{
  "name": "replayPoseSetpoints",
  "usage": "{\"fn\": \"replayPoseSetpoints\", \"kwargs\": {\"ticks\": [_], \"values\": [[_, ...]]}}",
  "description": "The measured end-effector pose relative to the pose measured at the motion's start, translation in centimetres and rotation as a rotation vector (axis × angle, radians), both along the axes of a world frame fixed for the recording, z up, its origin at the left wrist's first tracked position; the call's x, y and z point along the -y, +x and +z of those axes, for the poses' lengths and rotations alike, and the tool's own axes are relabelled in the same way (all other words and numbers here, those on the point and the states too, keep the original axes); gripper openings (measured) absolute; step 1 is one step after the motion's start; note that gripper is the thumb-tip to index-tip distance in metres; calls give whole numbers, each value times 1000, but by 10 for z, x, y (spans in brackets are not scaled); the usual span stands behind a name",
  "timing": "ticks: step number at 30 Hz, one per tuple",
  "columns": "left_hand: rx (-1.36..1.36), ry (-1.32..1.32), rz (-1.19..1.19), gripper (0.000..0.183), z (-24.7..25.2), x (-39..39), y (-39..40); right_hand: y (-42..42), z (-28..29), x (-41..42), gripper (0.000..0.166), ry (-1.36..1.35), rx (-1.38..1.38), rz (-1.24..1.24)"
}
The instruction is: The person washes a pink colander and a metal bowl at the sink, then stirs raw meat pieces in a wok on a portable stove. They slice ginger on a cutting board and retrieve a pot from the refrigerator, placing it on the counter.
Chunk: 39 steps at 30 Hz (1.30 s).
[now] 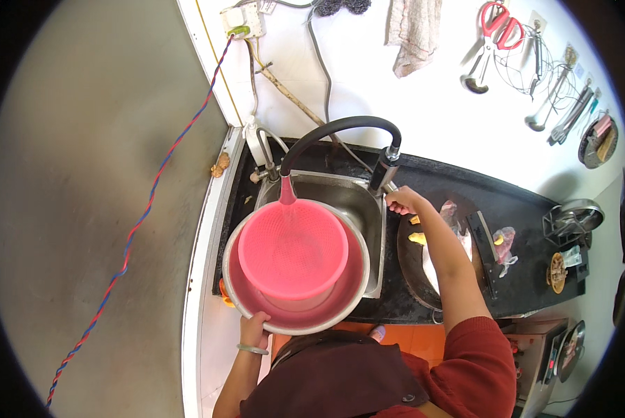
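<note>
My left hand (254, 330) grips the near rim of a wide metal basin (363, 271) at the sink's left side. A pink plastic colander (294, 256) sits inside the basin, and water seems to fall into it from the pink spout (287, 190). My right hand (402, 201) is closed around the lever of the black flexible-neck faucet (383, 172), at the right edge of the stainless steel sink (379, 251). Under my right forearm lies a round dark board (409, 266) with a whitish item and yellow pieces on it, partly hidden by the arm.
Right of the board lies a cleaver (484, 237), beside a plastic bag (505, 243). A wire rack (558, 224) and a small bowl (557, 285) stand at the counter's right end. Scissors (495, 39) and ladles hang on the wall. A twisted red-blue cord (153, 193) crosses the left side.
</note>
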State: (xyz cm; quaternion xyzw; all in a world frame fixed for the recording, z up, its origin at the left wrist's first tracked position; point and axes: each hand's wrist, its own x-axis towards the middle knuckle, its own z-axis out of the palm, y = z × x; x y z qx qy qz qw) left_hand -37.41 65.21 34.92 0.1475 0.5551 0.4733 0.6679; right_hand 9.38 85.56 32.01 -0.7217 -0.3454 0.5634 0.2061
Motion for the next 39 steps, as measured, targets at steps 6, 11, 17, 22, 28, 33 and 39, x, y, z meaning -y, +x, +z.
{"fn": "replayPoseSetpoints", "kwargs": {"ticks": [6, 11, 17, 22, 28, 33, 39], "values": [[1, 15, -29, 38, -9, 3, -6, 16, -12, -9, 11, -160, -433, -59], [14, 65, -45, 39, -5, 5, -8, -12, 4, 21, 40, 383, 739, 49], [31, 41, -30, 40, 7, 9, -5, -125, 87, 106, 50, 988, 510, 535], [-91, -36, -188, 43, 38, -4, -6, -214, 38, 173, 31, 1156, 532, 977], [-246, 45, -188, 40, 74, -25, -29, -223, 51, 173, 9, 1136, 34, 516], [-463, 129, -212, 42, 95, -55, -24, -171, 74, 206, 13, 748, -482, 252], [-815, 426, -221, 79, 92, -92, -15, -117, 54, 227, 18, 579, -897, -16]]}}
